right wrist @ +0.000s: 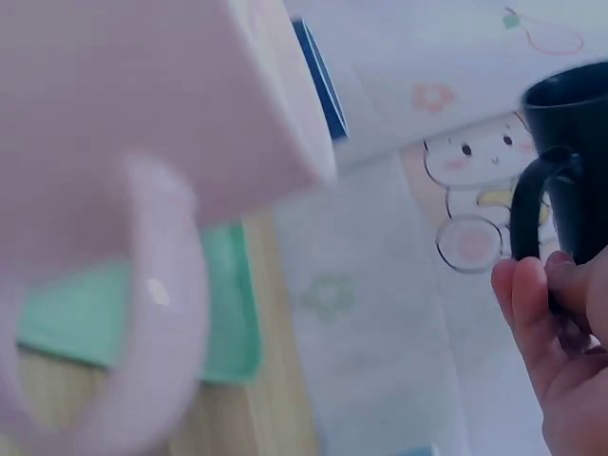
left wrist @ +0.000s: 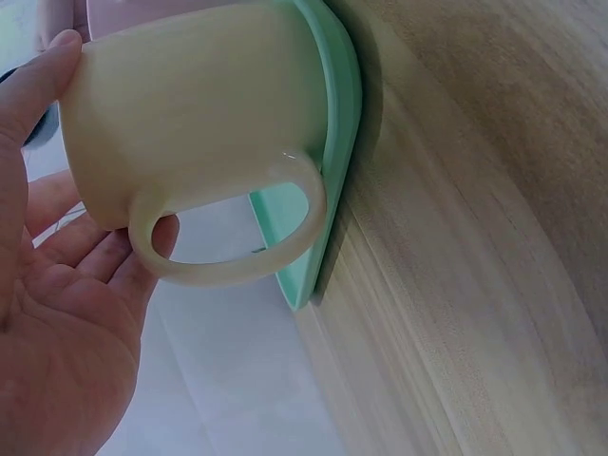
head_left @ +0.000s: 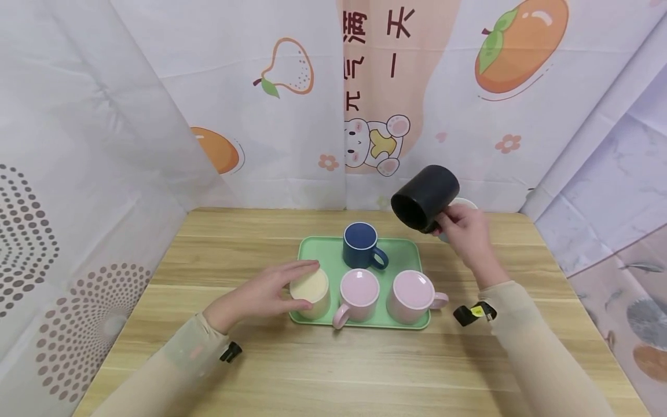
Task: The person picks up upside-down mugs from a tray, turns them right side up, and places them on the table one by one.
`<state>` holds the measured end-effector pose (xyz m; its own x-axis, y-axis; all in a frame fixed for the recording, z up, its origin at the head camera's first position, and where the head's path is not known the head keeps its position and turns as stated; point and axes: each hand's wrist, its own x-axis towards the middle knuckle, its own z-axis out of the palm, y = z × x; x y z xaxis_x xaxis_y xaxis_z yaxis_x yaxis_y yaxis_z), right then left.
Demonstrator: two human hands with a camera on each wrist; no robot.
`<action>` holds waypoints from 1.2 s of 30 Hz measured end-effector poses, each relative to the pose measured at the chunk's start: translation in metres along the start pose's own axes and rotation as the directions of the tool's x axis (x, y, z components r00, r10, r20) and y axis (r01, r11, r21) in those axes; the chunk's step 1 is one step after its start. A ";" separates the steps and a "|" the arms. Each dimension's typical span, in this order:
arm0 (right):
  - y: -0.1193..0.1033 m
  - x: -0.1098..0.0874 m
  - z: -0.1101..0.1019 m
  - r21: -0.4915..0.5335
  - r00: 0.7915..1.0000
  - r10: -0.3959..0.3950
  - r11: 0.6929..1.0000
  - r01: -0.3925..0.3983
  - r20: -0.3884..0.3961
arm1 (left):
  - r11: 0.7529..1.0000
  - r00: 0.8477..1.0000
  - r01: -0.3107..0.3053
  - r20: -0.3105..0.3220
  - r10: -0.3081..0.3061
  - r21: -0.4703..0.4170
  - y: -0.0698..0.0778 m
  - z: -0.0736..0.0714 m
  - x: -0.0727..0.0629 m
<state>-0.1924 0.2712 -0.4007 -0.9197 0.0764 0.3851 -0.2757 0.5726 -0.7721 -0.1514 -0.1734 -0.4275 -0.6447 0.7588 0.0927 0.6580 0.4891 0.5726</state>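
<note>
My right hand [head_left: 469,234] pinches the handle of a black mug [head_left: 427,194], held in the air beyond the tray's far right corner with its opening tilted down and left. In the right wrist view my fingers close on the lower end of that handle. At the left of a green tray [head_left: 397,249], my left hand [head_left: 268,292] holds a cream mug [left wrist: 199,114] near its top, thumb on one side and fingers on the other. The cream mug's handle [left wrist: 237,271] shows in the left wrist view, with a fingertip visible through it.
On the tray stand a navy mug [head_left: 359,255] at the back and two pink mugs in front, one in the middle [head_left: 359,295] and one at right [head_left: 409,301]. A pale blue, white-rimmed cup [head_left: 464,202] is partly hidden behind my right hand. A printed curtain [head_left: 292,145] hangs behind the wooden table [head_left: 219,243].
</note>
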 end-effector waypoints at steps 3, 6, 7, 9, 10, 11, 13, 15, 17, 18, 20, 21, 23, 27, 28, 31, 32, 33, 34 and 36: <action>-0.004 -0.003 0.005 0.184 0.989 0.112 0.974 -0.129 0.096 | 1.000 1.000 -0.004 0.000 0.004 0.002 0.000 -0.001 0.000; -0.009 -0.006 0.010 0.297 0.968 0.180 0.928 -0.227 0.177 | 1.000 1.000 0.000 0.004 0.000 -0.001 0.001 -0.001 0.000; -0.011 -0.007 0.011 0.321 0.960 0.197 0.913 -0.254 0.199 | 1.000 1.000 0.005 0.006 -0.004 -0.001 0.001 -0.002 0.000; -0.016 -0.008 0.014 0.359 0.945 0.226 0.884 -0.301 0.237 | 1.000 1.000 0.012 0.011 -0.012 -0.004 0.002 -0.003 0.000; -0.018 -0.009 0.016 0.379 0.938 0.236 0.868 -0.321 0.255 | 1.000 1.000 0.016 0.014 -0.016 -0.003 0.002 -0.003 -0.001; -0.020 -0.009 0.018 0.402 0.931 0.247 0.850 -0.341 0.269 | 1.000 1.000 0.017 0.017 -0.017 0.001 0.003 -0.004 -0.001; -0.023 -0.010 0.023 0.442 0.916 0.266 0.812 -0.381 0.301 | 1.000 1.000 0.016 0.023 -0.017 0.010 0.002 -0.004 -0.001; -0.026 -0.010 0.027 0.470 0.898 0.282 0.776 -0.421 0.339 | 1.000 0.999 0.012 0.030 -0.012 0.022 0.002 -0.006 -0.001; -0.029 -0.010 0.031 0.483 0.875 0.294 0.744 -0.462 0.384 | 0.999 0.999 0.009 0.040 -0.010 0.032 0.001 -0.007 -0.001; -0.031 -0.010 0.032 0.486 0.863 0.298 0.729 -0.482 0.409 | 0.999 0.999 0.006 0.046 -0.008 0.034 0.001 -0.008 0.000; -0.034 -0.009 0.036 0.481 0.834 0.311 0.703 -0.524 0.455 | 0.999 0.998 0.001 0.062 -0.003 0.041 0.002 -0.011 0.002; -0.035 -0.009 0.038 0.481 0.820 0.316 0.687 -0.544 0.477 | 0.999 0.997 0.004 0.074 -0.007 0.042 0.003 -0.012 0.004; -0.037 -0.008 0.042 0.476 0.795 0.329 0.663 -0.579 0.510 | 0.999 0.995 0.007 0.103 -0.012 0.042 0.005 -0.016 0.009; -0.041 -0.007 0.051 0.459 0.758 0.359 0.630 -0.627 0.544 | 0.997 0.988 0.003 0.156 -0.016 0.079 0.011 -0.023 0.021; -0.041 -0.007 0.053 0.454 0.754 0.365 0.627 -0.633 0.546 | 0.996 0.987 -0.001 0.160 -0.014 0.094 0.012 -0.024 0.025; -0.044 -0.008 0.059 0.458 0.746 0.364 0.615 -0.642 0.557 | 0.991 0.988 0.011 0.149 -0.031 0.135 0.020 -0.025 0.038; -0.044 -0.008 0.062 0.465 0.749 0.361 0.611 -0.640 0.557 | 0.990 0.990 0.033 0.131 -0.051 0.136 0.023 -0.024 0.044; -0.045 -0.008 0.064 0.473 0.750 0.356 0.606 -0.639 0.557 | 0.991 0.992 0.059 0.105 -0.071 0.117 0.028 -0.023 0.049; -0.046 -0.008 0.066 0.481 0.752 0.350 0.602 -0.638 0.559 | 0.993 0.994 0.078 0.075 -0.085 0.088 0.033 -0.023 0.055; -0.047 -0.009 0.070 0.488 0.751 0.345 0.595 -0.639 0.562 | 0.994 0.994 0.113 0.006 -0.113 0.000 0.043 -0.021 0.068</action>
<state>-0.1912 0.1868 -0.4034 -0.9435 -0.2036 -0.2616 0.2870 -0.1068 -0.9520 -0.1748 -0.1099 -0.3797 -0.7127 0.7011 0.0221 0.5805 0.5718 0.5797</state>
